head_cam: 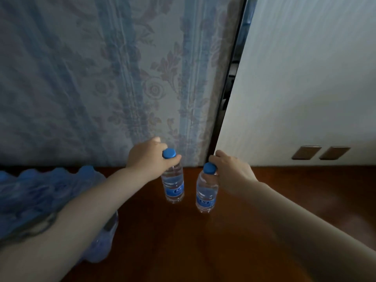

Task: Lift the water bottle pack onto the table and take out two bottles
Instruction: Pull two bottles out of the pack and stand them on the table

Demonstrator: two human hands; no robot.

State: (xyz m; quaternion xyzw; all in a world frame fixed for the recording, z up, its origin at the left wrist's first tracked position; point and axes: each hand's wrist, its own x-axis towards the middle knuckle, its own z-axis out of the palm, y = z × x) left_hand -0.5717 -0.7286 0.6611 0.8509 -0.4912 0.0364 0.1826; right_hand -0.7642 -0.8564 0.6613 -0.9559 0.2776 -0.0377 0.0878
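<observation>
At the far left the water bottle pack (40,200) lies on the dark wooden table (244,231), wrapped in blue film, its rows of caps bulging under the plastic; my left forearm crosses over its near corner. Just past it, my left hand (148,157) is curled around the neck of one bottle (173,182), fingers wrapped behind it and my thumb pressed across the front just under the blue cap (169,153). That bottle stands upright, its base on the table or just above it; I cannot tell which. A little to the right, with a narrow gap between them, the second bottle (205,192) is upright too, slightly nearer to me, with the same blue label and blue cap. My right hand (232,171) grips it at the top, the fingers closed around the neck and cap from the right side, so only part of the cap shows. Both bottles are clear of the pack. Behind them hangs a patterned curtain (122,78), and to the right of it a pale wall (305,78) with two dark plates (321,152) low down.
</observation>
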